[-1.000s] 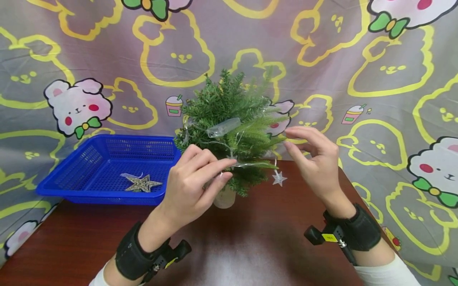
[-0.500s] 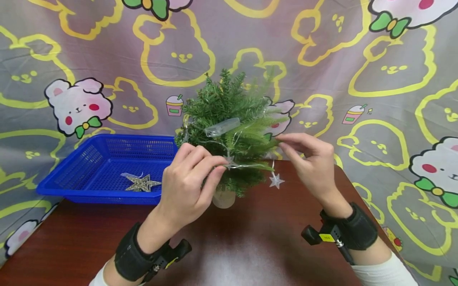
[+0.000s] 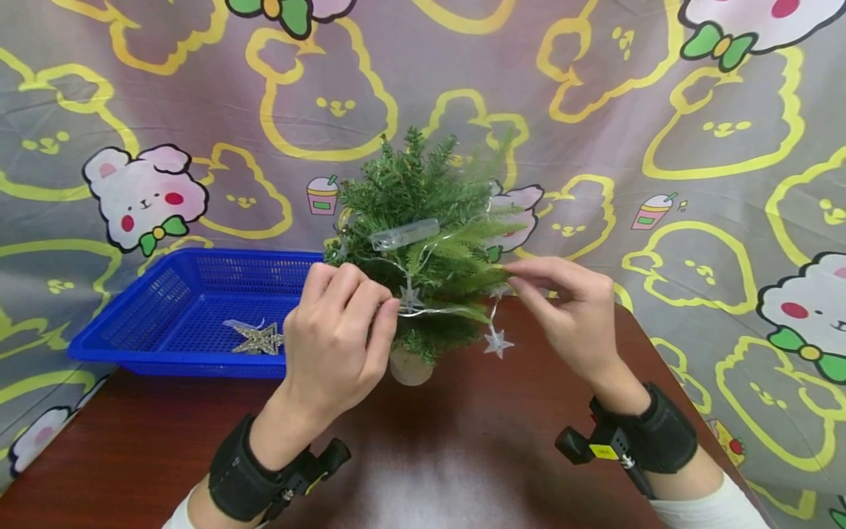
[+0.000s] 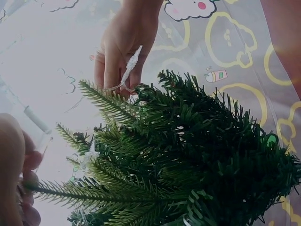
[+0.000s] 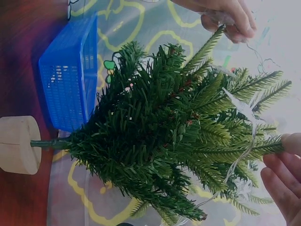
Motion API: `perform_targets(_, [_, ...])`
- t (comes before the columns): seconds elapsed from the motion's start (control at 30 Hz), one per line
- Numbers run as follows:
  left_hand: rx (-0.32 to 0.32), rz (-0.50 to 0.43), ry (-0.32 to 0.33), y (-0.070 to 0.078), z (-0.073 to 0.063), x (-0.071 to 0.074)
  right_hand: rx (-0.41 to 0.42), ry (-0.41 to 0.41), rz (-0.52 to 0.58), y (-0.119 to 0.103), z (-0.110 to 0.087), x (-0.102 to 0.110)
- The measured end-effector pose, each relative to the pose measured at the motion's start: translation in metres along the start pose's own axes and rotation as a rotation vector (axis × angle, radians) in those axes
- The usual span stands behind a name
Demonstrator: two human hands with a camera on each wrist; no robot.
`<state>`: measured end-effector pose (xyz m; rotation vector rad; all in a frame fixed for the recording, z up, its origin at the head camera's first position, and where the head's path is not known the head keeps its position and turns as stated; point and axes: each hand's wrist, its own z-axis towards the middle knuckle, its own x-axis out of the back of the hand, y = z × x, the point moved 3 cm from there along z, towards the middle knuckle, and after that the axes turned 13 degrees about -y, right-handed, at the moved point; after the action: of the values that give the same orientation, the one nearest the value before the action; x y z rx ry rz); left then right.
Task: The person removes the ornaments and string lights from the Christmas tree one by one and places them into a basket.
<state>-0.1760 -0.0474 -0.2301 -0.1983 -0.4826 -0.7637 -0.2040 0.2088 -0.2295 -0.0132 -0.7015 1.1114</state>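
Note:
A small artificial Christmas tree on a round wooden base stands between both hands, wound with clear star string lights. At its left front, my left hand has curled fingers and pinches the lights' wire; a branch tip reaches those fingers in the left wrist view. On the other side, the right hand pinches a branch tip between thumb and fingers. One clear star dangles below that branch. A clear plastic battery case lies across the upper front branches.
A blue mesh basket stands on the left of the brown table, partly behind the left hand. In it lies a glittery gold star with a ribbon. A patterned cloth hangs behind the tree.
The left hand has drawn leftward and nearer with the wire. My right hand has come left and down onto a branch tip. The battery case and dangling star have shifted left.

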Motion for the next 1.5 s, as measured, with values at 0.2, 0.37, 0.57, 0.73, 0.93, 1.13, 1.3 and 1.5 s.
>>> perform_targets(0.2, [-0.039, 0.036, 0.072, 0.001, 0.000, 0.002, -0.013, 0.001, 0.023, -0.001, -0.003, 0.000])
perform_targets(0.37, [-0.136, 0.026, 0.128, 0.004, 0.000, 0.004, -0.007, -0.002, 0.033, -0.004, -0.003, -0.001])
perform_targets(0.57, [-0.252, -0.008, 0.189, 0.010, 0.002, 0.008, 0.015, -0.003, 0.015, -0.006, -0.005, -0.002])
perform_targets(0.73, [-0.275, 0.037, 0.229, 0.016, 0.005, 0.010, 0.036, -0.009, 0.006, -0.006, -0.004, -0.002])
perform_targets(0.93, [-0.277, 0.177, 0.229, 0.026, 0.007, 0.011, 0.036, -0.011, 0.003, -0.007, -0.005, -0.002])
perform_targets(1.13, [-0.281, 0.168, 0.169, 0.031, 0.004, 0.008, 0.030, -0.013, -0.007, -0.007, -0.005, -0.003])
perform_targets(1.3, [-0.227, 0.138, 0.097, 0.030, 0.001, 0.002, 0.031, -0.019, -0.020, -0.009, -0.006, -0.003])
perform_targets(1.5, [-0.210, 0.142, 0.108, 0.029, 0.000, 0.000, 0.046, -0.036, -0.025, -0.012, -0.006, -0.005])
